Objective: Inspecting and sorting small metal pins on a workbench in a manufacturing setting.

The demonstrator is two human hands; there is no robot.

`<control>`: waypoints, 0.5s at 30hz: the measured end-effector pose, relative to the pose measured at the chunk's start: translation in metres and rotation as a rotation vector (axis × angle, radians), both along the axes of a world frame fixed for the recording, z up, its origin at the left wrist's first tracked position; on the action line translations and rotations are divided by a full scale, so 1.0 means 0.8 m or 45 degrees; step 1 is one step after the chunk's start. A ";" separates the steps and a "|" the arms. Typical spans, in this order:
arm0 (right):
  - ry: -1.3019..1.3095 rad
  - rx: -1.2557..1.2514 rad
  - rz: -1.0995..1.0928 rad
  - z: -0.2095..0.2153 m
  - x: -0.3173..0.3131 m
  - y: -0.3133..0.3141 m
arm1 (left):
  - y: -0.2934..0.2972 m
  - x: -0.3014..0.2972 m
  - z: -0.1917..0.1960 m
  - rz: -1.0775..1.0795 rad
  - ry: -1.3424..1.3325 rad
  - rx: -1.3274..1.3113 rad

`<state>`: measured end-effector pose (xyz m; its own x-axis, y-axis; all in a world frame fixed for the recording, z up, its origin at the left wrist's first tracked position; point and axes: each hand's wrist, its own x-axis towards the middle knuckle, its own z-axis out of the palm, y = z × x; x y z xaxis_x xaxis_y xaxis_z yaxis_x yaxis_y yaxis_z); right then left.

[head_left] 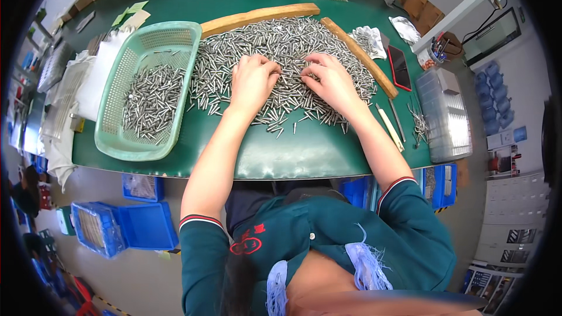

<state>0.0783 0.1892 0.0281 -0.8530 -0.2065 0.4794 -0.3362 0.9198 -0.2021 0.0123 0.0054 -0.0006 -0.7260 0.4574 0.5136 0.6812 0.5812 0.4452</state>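
A broad heap of small silvery metal pins (281, 96) covers the middle of the green table (287, 155). My left hand (253, 82) rests over the heap, its fingers curled in and the thumb close to the index finger. Across a small gap, my right hand (332, 80) is bent over the pins too, with thumb and fingers drawn together. What lies between the fingertips of either hand is too small to make out. To the left stands a pale green plastic basket (106, 123) with many more pins (153, 99) inside.
Two wooden strips (257, 19) (360, 57) border the heap at the back and right. Right of them lie a red-edged phone (400, 69), a pale-handled tool (389, 126) and a clear plastic box (446, 114). Blue bins (146, 225) stand on the floor below the table.
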 end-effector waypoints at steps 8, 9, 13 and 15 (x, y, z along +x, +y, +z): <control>-0.496 -0.801 -0.170 -0.002 0.042 -0.006 | 0.007 0.011 0.021 -0.123 -0.508 0.529; -0.638 -1.102 -0.165 -0.006 0.046 -0.005 | 0.012 0.016 0.022 -0.161 -0.693 0.634; -0.547 -1.389 -0.051 -0.009 0.046 -0.007 | 0.024 0.033 0.021 -0.378 -1.219 0.883; -0.477 -1.432 0.011 -0.018 0.046 -0.004 | 0.029 0.042 0.019 -0.438 -1.304 0.948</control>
